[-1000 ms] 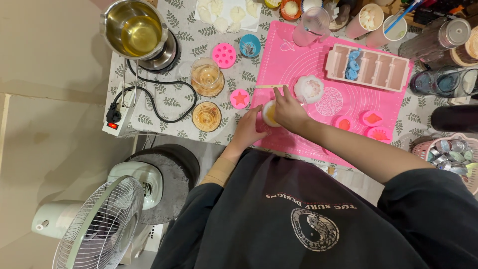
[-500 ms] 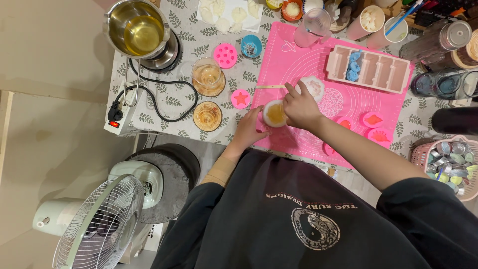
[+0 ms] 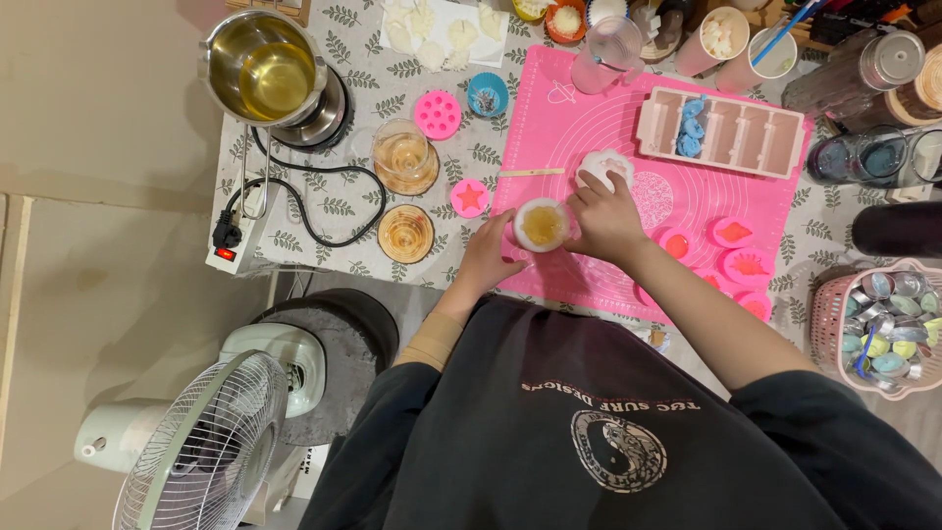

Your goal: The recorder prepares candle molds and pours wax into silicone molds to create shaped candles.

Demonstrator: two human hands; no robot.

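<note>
A table stands by a plain tan floor, covered with a white cloth [image 3: 343,201] that has green leaves printed on it. On the cloth lies a flat, smooth pink mat [image 3: 599,118] with thin white circles drawn on it.

A shiny metal pot [image 3: 263,67] holds clear yellow liquid. A black cord [image 3: 314,196] curls from it to a white power strip [image 3: 234,240]. Two round wooden coasters sit near, one under a clear glass cup [image 3: 400,152], one bare [image 3: 406,233]. A thin wooden stick [image 3: 533,172] lies on the mat. A long pale tray [image 3: 724,132] with slots holds small blue shapes. Little pink molds [image 3: 734,234] hold orange shapes. A round fan [image 3: 196,451] with a wire cage stands on the floor, cut off at the bottom edge.

A pink basket [image 3: 883,324] of small shiny tins is cut off at the right edge. The jars at the top right are dark and hard to make out.

The small round white cup [image 3: 541,226] sits on the near left part of the mat, with amber stuff inside. The left hand [image 3: 488,257] curls around its left side, fingers bent against it. The right hand [image 3: 608,218] touches its right side with bent fingers, and its fingertips also rest on a bumpy white mold [image 3: 602,163] just behind. How tightly either hand grips is hard to tell.
</note>
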